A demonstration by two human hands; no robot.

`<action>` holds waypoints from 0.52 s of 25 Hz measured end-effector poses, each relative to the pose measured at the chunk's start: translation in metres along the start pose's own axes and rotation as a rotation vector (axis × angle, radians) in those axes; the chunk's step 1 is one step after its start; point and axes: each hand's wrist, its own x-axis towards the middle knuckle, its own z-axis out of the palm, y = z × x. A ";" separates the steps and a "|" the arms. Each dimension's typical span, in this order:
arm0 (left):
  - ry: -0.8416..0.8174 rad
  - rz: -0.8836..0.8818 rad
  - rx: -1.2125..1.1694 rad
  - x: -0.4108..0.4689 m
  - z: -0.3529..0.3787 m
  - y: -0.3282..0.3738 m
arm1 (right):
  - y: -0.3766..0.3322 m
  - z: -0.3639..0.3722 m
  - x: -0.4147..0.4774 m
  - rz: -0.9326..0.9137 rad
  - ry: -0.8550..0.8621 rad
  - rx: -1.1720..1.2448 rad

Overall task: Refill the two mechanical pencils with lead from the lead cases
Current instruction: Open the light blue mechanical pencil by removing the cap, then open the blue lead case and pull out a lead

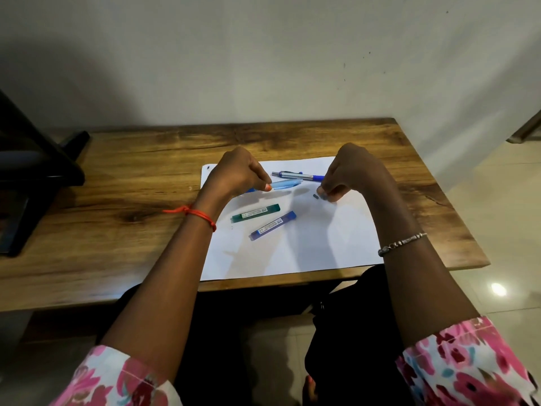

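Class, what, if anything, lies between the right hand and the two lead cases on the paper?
Nothing visible. Only bare white paper sheet separates the right hand from the green lead case and the blue lead case.

My left hand [237, 174] grips a light blue plastic mechanical pencil [285, 184], held level above the white sheet of paper [322, 244] on the brown wooden table [117, 206]. My right hand [345, 177] pinches a small dark blue cap [315, 196] at its fingertips [323, 196], apart from the pencil's end. Beyond my hands a silver and dark blue mechanical pencil [295, 175] lies on the paper. Nearer me lie a green rectangular lead case [255, 213] and, just beside it, a blue rectangular lead case [272, 225].
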 end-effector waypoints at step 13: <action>0.052 0.024 0.163 -0.004 0.020 0.008 | -0.001 0.000 0.002 -0.130 0.088 -0.010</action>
